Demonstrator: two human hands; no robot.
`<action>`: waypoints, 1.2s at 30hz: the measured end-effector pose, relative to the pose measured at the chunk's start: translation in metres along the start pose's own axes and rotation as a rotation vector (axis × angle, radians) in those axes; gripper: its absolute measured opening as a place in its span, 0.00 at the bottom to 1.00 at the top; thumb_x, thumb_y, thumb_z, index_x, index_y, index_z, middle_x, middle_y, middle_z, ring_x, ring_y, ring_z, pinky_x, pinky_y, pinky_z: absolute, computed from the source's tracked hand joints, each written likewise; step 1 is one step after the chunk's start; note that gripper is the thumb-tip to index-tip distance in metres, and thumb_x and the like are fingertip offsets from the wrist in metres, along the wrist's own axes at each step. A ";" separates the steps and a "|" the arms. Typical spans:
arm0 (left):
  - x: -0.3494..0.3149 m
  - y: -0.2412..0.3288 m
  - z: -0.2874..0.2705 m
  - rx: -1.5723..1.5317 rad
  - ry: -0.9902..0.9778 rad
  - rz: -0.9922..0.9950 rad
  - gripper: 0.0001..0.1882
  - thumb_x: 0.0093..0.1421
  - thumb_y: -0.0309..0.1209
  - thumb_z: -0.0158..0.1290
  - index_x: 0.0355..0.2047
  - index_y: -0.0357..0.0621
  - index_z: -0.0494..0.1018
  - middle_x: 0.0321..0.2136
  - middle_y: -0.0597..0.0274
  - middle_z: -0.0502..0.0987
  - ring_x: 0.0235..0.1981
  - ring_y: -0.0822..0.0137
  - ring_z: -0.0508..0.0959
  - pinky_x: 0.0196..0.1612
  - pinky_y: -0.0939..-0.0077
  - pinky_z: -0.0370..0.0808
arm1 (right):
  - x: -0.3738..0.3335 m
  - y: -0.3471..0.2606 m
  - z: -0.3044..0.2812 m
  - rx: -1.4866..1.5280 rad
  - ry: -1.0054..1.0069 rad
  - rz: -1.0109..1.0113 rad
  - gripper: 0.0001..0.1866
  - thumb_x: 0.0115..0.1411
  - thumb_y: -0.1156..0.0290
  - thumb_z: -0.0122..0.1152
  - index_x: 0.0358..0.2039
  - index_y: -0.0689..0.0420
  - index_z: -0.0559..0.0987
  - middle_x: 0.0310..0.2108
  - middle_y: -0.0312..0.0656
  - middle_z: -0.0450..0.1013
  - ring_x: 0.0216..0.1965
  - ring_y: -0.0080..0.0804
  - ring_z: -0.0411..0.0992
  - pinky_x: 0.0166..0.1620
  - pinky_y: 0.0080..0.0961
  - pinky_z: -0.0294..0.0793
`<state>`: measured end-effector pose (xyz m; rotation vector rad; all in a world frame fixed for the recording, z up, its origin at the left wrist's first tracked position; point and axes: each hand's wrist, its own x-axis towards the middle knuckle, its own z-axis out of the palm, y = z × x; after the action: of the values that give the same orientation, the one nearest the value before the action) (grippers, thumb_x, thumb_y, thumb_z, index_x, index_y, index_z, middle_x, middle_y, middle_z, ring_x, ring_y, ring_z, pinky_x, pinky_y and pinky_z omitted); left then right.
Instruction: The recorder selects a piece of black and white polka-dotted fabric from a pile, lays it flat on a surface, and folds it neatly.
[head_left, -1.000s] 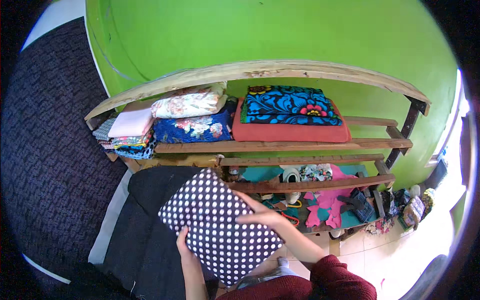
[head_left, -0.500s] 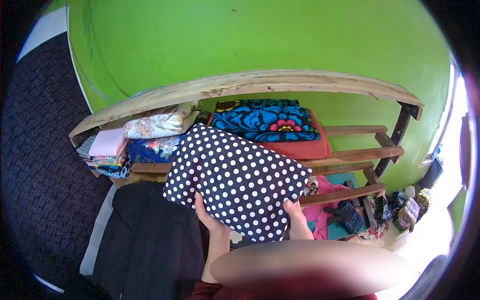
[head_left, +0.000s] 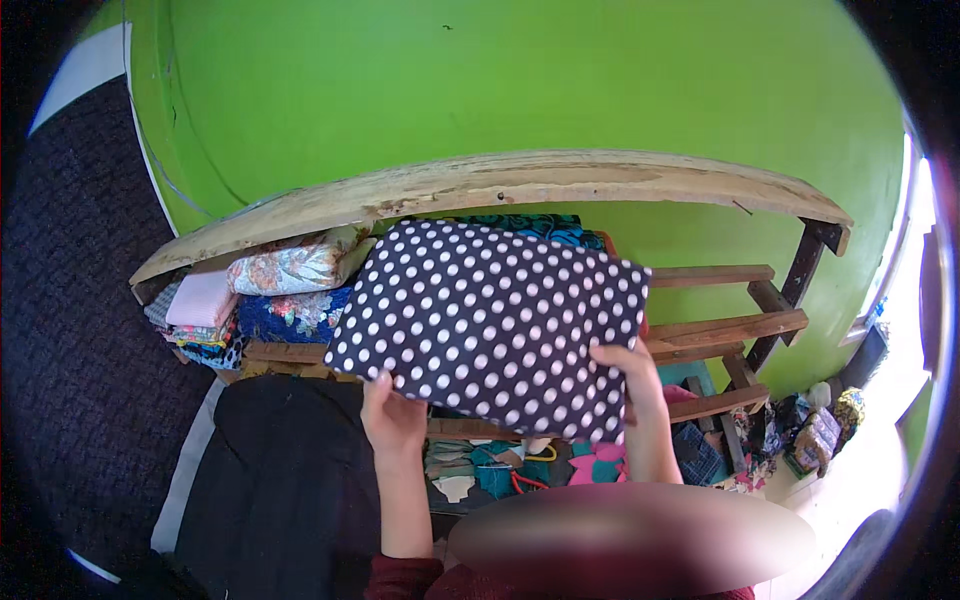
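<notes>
Holding a folded navy cloth with white polka dots (head_left: 487,325), both hands grip its near edge and keep it flat in the air in front of the wooden shelf (head_left: 500,185). The left hand (head_left: 393,418) is closed on the cloth's near left corner, fingers tucked underneath; the right hand (head_left: 628,378) is closed on the near right corner, fingers curled over the top.

The cloth sits just below the shelf's rough top plank and covers most of the middle of the shelf, so the blue patterned stack (head_left: 535,224) behind it shows only as a strip at the cloth's far edge. At the shelf's left end lie a floral bundle (head_left: 292,268), a pink folded cloth (head_left: 201,297) and a dark floral piece (head_left: 290,315). Bare slats (head_left: 725,328) run along the shelf's right end, and loose scraps and shoes (head_left: 490,470) crowd the level under the cloth. A black garment (head_left: 280,480) lies on the bed, below the shelf's left end.

With only the near edge held, the far edge could sag and the fold open. It could also snag on the splintered plank, or, set on the uneven stack, slide off toward the clutter below.
</notes>
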<state>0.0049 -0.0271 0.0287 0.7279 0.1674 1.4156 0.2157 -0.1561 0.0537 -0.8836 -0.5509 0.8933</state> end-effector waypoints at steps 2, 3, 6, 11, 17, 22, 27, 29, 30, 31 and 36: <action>0.017 0.004 0.001 0.067 -0.025 0.011 0.28 0.53 0.41 0.48 0.51 0.40 0.60 0.46 0.61 0.67 0.42 0.67 0.72 0.39 0.72 0.73 | 0.017 -0.014 -0.003 0.068 -0.034 -0.007 0.28 0.42 0.77 0.58 0.47 0.63 0.66 0.39 0.45 0.71 0.34 0.32 0.73 0.38 0.25 0.74; 0.027 0.008 -0.004 0.088 -0.090 -0.002 0.28 0.53 0.41 0.48 0.51 0.40 0.60 0.46 0.60 0.67 0.42 0.66 0.73 0.38 0.72 0.74 | 0.025 -0.019 -0.003 0.093 -0.053 -0.018 0.28 0.42 0.77 0.58 0.48 0.64 0.65 0.39 0.46 0.70 0.35 0.32 0.73 0.39 0.25 0.74; 0.052 0.021 -0.005 0.061 -0.212 -0.094 0.27 0.52 0.40 0.48 0.50 0.39 0.60 0.44 0.58 0.69 0.43 0.63 0.73 0.40 0.62 0.76 | 0.061 -0.036 -0.012 0.150 -0.150 -0.010 0.28 0.43 0.78 0.57 0.48 0.66 0.63 0.40 0.49 0.70 0.36 0.33 0.73 0.39 0.26 0.76; 0.089 0.027 0.018 0.116 -0.321 -0.240 0.28 0.51 0.40 0.47 0.50 0.38 0.59 0.45 0.54 0.67 0.45 0.56 0.71 0.46 0.51 0.71 | 0.107 -0.060 -0.016 0.195 -0.112 0.028 0.11 0.46 0.79 0.56 0.32 0.69 0.71 0.27 0.47 0.74 0.25 0.32 0.75 0.28 0.24 0.78; 0.122 0.029 0.042 0.041 -0.341 -0.406 0.31 0.54 0.42 0.43 0.52 0.32 0.54 0.48 0.49 0.65 0.46 0.52 0.71 0.42 0.55 0.75 | 0.164 -0.070 -0.015 0.129 -0.129 0.006 0.08 0.53 0.80 0.47 0.33 0.67 0.71 0.29 0.47 0.73 0.28 0.31 0.74 0.30 0.26 0.79; 0.136 0.031 0.040 0.150 -0.371 -0.375 0.34 0.55 0.48 0.44 0.53 0.33 0.56 0.49 0.51 0.65 0.48 0.58 0.70 0.44 0.55 0.74 | 0.183 -0.065 -0.011 0.373 -0.127 -0.006 0.10 0.55 0.81 0.42 0.36 0.69 0.70 0.32 0.51 0.71 0.32 0.32 0.74 0.33 0.28 0.79; 0.107 0.033 0.046 0.328 -0.058 -0.333 0.41 0.52 0.57 0.44 0.56 0.37 0.54 0.53 0.51 0.61 0.51 0.56 0.67 0.46 0.49 0.70 | 0.145 -0.064 -0.016 0.103 -0.170 0.044 0.06 0.47 0.78 0.57 0.27 0.65 0.74 0.28 0.46 0.74 0.27 0.29 0.74 0.31 0.23 0.77; 0.089 0.028 0.043 0.389 -0.003 -0.301 0.47 0.48 0.63 0.46 0.57 0.40 0.54 0.55 0.52 0.60 0.54 0.55 0.63 0.50 0.45 0.62 | 0.127 -0.061 -0.025 0.055 -0.124 0.117 0.07 0.45 0.76 0.59 0.26 0.64 0.75 0.27 0.44 0.74 0.27 0.28 0.74 0.32 0.23 0.76; 0.083 0.032 0.031 0.419 0.011 -0.332 0.49 0.47 0.66 0.45 0.57 0.37 0.54 0.54 0.50 0.61 0.53 0.56 0.65 0.51 0.52 0.64 | 0.122 -0.054 -0.030 0.071 -0.118 0.142 0.11 0.44 0.77 0.59 0.30 0.67 0.74 0.28 0.44 0.74 0.27 0.28 0.74 0.33 0.22 0.76; 0.081 0.036 0.012 0.325 -0.149 -0.369 0.49 0.48 0.66 0.42 0.55 0.34 0.56 0.52 0.52 0.64 0.51 0.60 0.67 0.50 0.59 0.66 | 0.113 -0.048 -0.034 0.067 -0.166 0.155 0.13 0.44 0.77 0.58 0.32 0.67 0.74 0.29 0.44 0.74 0.28 0.28 0.74 0.33 0.22 0.76; 0.033 0.038 -0.020 0.464 -0.216 -0.348 0.42 0.45 0.43 0.59 0.55 0.32 0.55 0.50 0.55 0.65 0.50 0.64 0.66 0.51 0.69 0.64 | 0.087 -0.032 -0.042 -0.029 -0.249 0.170 0.23 0.41 0.80 0.57 0.42 0.65 0.70 0.34 0.44 0.73 0.30 0.29 0.74 0.36 0.23 0.75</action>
<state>-0.0314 0.0100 0.0439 1.1657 0.4407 0.9634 0.3067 -0.1105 0.0629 -0.8596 -0.7124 1.1623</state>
